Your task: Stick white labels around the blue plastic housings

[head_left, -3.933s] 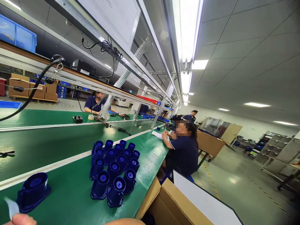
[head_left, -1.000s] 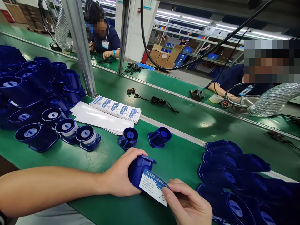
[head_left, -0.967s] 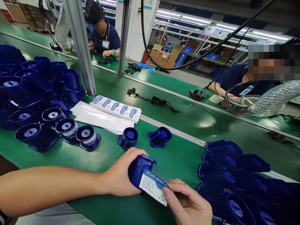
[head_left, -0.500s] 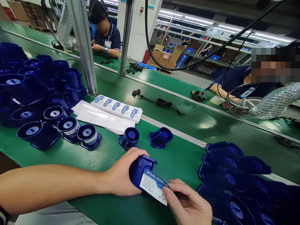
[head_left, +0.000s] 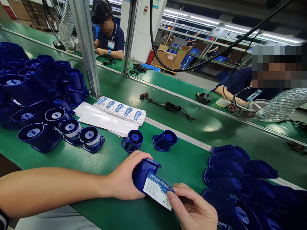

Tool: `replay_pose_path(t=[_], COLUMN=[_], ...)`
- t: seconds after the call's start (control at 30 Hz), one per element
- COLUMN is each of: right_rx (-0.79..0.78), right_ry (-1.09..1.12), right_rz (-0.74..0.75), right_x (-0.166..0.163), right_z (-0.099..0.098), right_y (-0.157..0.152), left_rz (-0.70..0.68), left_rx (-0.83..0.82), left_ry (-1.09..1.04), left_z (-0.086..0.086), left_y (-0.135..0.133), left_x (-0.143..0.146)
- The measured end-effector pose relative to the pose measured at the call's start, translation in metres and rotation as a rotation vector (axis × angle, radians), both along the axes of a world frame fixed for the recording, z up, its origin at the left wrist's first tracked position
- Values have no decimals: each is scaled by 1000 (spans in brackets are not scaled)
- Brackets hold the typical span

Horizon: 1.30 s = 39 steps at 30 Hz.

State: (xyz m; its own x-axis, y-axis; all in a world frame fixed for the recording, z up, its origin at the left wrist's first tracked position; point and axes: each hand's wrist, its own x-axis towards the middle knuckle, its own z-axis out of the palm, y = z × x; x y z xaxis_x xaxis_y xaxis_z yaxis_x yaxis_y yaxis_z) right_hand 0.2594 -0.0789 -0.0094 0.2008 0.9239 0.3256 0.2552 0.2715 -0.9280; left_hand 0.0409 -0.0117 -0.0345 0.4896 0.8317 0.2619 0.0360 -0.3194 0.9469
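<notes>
My left hand [head_left: 128,179] is wrapped round a blue plastic pump housing [head_left: 140,174], which lies on its side in the grip. Between the thumb and fingers of my right hand [head_left: 192,204] is the free end of a blue and white label [head_left: 157,191] printed "DC52Q-5000L/H". The label's left edge lies against the housing, while its right part stands off. Just beyond my left hand, two more blue housings [head_left: 165,140] rest on the bench. Further left, sheets of printed labels [head_left: 120,110] lie beside blank white backing sheets [head_left: 105,123].
Several blue housings [head_left: 32,134] are piled at the left, two in front bearing labels [head_left: 90,139]. More blue housings [head_left: 227,175] stand at the right. A bundled black cable [head_left: 171,107] lies past the bench's rail. A metal post [head_left: 85,48] rises behind. Two co-workers [head_left: 112,38] sit opposite.
The black cable beyond the rail has shifted slightly right. Both my hands, the housing and the label look almost unchanged.
</notes>
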Motion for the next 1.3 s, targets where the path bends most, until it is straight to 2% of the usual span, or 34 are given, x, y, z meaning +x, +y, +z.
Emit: replay_pose_path(t=[0.4,0.67,1.3], right_rx=[10,-12,14], right_ry=[10,-4,33], right_rz=[33,-7,62], right_x=[1,1,3], right_z=[-4,-3,-7], right_y=[0,0,2], left_rz=[0,8,9], left_rx=[10,3,19], left_ry=[9,10,-10], left_z=[0,1,0], left_y=[-1,-1,0], left_x=[0,0,1])
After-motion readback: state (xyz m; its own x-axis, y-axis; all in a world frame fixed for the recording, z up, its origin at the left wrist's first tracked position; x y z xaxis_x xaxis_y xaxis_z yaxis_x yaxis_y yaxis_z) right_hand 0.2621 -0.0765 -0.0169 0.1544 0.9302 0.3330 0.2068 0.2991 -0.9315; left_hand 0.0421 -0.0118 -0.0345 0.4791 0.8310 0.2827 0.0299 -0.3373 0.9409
